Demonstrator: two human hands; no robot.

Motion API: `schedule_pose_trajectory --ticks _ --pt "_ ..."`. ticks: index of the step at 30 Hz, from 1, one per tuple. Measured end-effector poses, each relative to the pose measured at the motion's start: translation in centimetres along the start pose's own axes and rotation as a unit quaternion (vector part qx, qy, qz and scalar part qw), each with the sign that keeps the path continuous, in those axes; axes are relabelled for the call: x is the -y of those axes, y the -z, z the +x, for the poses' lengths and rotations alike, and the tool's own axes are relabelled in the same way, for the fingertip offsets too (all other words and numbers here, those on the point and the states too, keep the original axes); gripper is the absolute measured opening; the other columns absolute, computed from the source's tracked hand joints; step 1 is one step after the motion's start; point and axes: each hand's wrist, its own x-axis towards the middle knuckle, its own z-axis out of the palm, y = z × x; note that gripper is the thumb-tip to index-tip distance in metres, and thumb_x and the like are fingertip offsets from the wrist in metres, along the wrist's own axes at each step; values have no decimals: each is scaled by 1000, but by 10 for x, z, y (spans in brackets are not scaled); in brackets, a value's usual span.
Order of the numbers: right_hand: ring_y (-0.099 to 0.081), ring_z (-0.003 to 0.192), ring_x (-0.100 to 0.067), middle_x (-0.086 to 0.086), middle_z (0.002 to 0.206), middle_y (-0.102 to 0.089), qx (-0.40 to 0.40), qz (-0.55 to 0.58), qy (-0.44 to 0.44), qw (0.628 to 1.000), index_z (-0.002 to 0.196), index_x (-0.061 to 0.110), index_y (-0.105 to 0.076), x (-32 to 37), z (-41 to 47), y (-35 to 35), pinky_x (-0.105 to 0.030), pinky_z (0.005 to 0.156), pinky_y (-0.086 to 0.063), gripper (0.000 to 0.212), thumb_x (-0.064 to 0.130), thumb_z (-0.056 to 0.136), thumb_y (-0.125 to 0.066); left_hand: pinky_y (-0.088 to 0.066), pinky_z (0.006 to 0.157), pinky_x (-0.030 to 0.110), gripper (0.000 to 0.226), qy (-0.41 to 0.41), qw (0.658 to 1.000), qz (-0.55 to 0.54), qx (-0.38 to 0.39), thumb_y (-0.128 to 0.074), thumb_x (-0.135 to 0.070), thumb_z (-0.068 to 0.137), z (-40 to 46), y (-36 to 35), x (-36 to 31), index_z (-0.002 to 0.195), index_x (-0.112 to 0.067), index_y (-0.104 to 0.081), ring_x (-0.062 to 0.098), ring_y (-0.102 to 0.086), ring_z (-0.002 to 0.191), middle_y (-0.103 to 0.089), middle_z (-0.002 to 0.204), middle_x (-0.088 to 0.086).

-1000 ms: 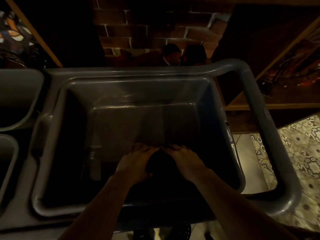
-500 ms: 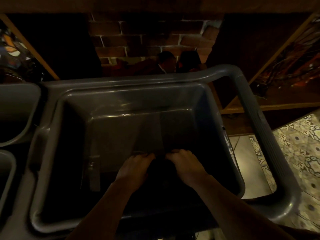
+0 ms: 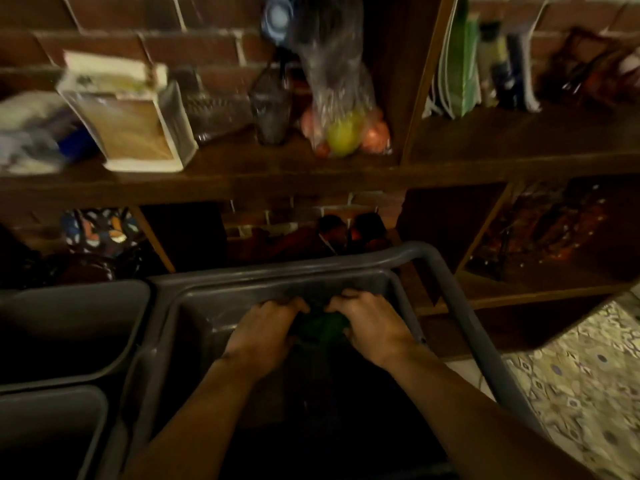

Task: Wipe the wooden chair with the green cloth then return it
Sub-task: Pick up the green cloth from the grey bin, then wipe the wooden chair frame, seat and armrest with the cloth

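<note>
A bunched dark green cloth (image 3: 320, 327) is held between both hands over the grey plastic tub (image 3: 214, 296) of a cart. My left hand (image 3: 265, 332) grips its left side and my right hand (image 3: 370, 325) grips its right side, fingers curled over the top. Most of the cloth is hidden by the hands and the dim light. No wooden chair is in view.
The cart's grey handle bar (image 3: 460, 306) curves around the tub's right side. Two more grey bins (image 3: 69, 327) sit to the left. Behind stands a wooden shelf (image 3: 277, 171) with a box (image 3: 128, 116), a bag of fruit (image 3: 343, 129) and books. Patterned floor tiles (image 3: 581, 375) lie at the right.
The view has tilted upward, bringing the upper shelf into sight. Both hands have risen from the tub's bottom, lifting the cloth toward the far rim.
</note>
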Motion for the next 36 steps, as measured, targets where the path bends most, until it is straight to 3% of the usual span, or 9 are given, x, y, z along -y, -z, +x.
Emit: schedule_pose_trajectory --ticks 6,12,16,23,27,30,36 --pt "-60 108 -31 -5 122 -61 -94 4 27 995 125 24 -61 25 -2 79 -46 87 -53 53 -4 80 -68 -48 98 39 55 -20 996 55 -69 -73 -20 82 0 88 -20 132 -34 -53 21 -60 120 -62 133 -4" --pt "-58 113 -31 -3 125 -60 -183 -43 45 981 126 26 -59 48 -11 148 -46 94 -50 55 1 78 -71 -47 100 41 55 -52 983 82 -157 -73 -19 81 -9 165 -45 129 -35 -55 23 -57 123 -60 135 -6" --pt "-60 108 -32 -3 119 -62 -247 -60 61 965 123 25 -61 59 -22 187 -45 87 -53 55 2 74 -73 -46 99 38 55 -77 975 85 -190 -72 -15 80 -16 206 -62 130 -32 -55 22 -58 120 -62 133 -4" --pt "-57 110 -34 -5 119 -61 -305 -98 47 946 126 24 -59 68 -45 248 -45 86 -52 56 3 77 -73 -47 98 40 57 -124 959 87 -241 -73 -14 82 -21 264 -95 132 -31 -55 25 -59 119 -62 131 -1" --pt "-58 107 -35 -6 115 -60 -334 -130 19 933 124 24 -58 62 -65 276 -46 83 -52 53 5 77 -73 -46 97 36 57 -160 948 82 -262 -74 -13 82 -14 284 -122 132 -31 -55 22 -58 120 -62 132 -3" --pt "-58 111 -35 -6 119 -61 -348 -143 -19 926 126 23 -59 47 -89 295 -46 85 -53 55 4 77 -75 -47 97 41 56 -203 940 90 -261 -73 -15 83 -4 292 -154 132 -32 -54 25 -58 120 -62 131 -3" --pt "-57 110 -36 -5 122 -60 -369 -181 -126 903 127 26 -57 -5 -167 324 -47 86 -52 57 7 77 -75 -47 100 39 55 -306 913 61 -264 -75 -16 81 20 282 -251 130 -33 -55 25 -58 122 -62 132 -4"
